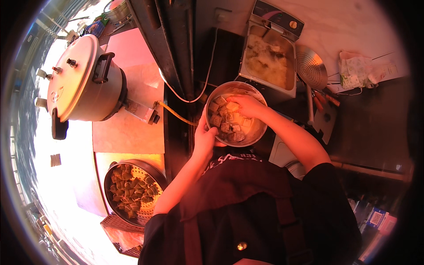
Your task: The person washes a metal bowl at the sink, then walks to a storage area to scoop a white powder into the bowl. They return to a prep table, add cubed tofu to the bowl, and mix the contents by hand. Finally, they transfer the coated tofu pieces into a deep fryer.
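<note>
A round metal bowl [260, 98] is held in front of me, tilted a little toward me. My left hand [205, 140] is closed on its left side, thumb over the rim. Inside lie several brown-coated food cubes [215, 120] and paler ones in a creamy liquid. My right hand [247, 107] reaches into the bowl from the right, its fingers closing around a pale food cube [232, 106]. Part of that cube is hidden by the fingers. Just behind the bowl stands a deep fryer [289, 86] with bubbling, pale yellow oil.
A perforated skimmer [312, 66] rests right of the fryer, near red-handled tools [319, 101] and a plastic bag [355, 70]. At left stands a large pressure cooker [84, 84] on a burner. A steamer tray [154, 176] holds leaf-wrapped parcels. A dark post [174, 48] rises between.
</note>
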{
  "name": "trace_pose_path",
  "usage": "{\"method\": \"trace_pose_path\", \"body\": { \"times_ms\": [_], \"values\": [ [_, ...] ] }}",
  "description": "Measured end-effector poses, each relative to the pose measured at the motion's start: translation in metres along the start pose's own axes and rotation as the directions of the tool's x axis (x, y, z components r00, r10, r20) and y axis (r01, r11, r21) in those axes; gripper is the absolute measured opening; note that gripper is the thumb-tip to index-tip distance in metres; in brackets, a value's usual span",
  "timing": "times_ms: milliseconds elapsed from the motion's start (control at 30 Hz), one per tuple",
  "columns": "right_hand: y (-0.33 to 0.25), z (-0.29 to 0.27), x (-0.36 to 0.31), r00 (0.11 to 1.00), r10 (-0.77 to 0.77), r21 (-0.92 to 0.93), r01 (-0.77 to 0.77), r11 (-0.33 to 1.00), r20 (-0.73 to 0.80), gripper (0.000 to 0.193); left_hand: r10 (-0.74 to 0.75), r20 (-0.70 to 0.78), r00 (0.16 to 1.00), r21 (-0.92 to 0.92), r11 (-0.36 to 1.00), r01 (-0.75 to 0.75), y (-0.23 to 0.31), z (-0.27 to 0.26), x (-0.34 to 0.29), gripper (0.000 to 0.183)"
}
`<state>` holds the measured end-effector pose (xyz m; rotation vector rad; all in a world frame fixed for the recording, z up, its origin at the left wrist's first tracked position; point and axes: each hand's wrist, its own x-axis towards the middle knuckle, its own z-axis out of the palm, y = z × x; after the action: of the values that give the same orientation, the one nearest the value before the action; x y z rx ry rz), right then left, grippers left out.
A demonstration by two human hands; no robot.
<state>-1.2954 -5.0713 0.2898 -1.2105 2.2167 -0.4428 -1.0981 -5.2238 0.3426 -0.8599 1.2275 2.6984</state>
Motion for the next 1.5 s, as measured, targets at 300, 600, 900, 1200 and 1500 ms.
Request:
{"method": "trace_pose_path", "body": {
  "times_ms": [300, 600, 900, 1200, 1500],
  "values": [
    [-0.015, 0.024, -0.011, 0.984, -0.003, -0.367, -0.063, 0.928, -0.177, 0.062, 0.029, -0.007, 1.000, -0.014, 0.999, -0.029, 0.000, 0.002, 0.005, 0.087],
    [-0.005, -0.001, 0.005, 0.953, 0.299, 0.084, -0.302, 0.949, 0.045, 0.048, -0.021, 0.004, 1.000, 0.010, 1.000, 0.021, 0.002, -0.001, 0.002, 0.087],
    [-0.023, 0.028, -0.002, 0.953, 0.205, -0.167, -0.245, 0.955, -0.223, 0.055, 0.032, 0.005, 0.999, 0.011, 0.999, -0.032, -0.003, 0.002, 0.001, 0.087],
    [-0.012, 0.017, -0.011, 0.921, 0.299, -0.054, -0.322, 0.945, -0.251, 0.056, 0.028, -0.040, 0.999, -0.010, 1.000, -0.029, -0.004, -0.003, 0.004, 0.088],
    [-0.013, 0.027, 0.009, 0.987, 0.047, 0.156, -0.022, 0.987, -0.156, 0.040, 0.022, -0.070, 0.997, 0.016, 1.000, -0.021, -0.007, -0.004, 0.004, 0.083]
  ]
}}
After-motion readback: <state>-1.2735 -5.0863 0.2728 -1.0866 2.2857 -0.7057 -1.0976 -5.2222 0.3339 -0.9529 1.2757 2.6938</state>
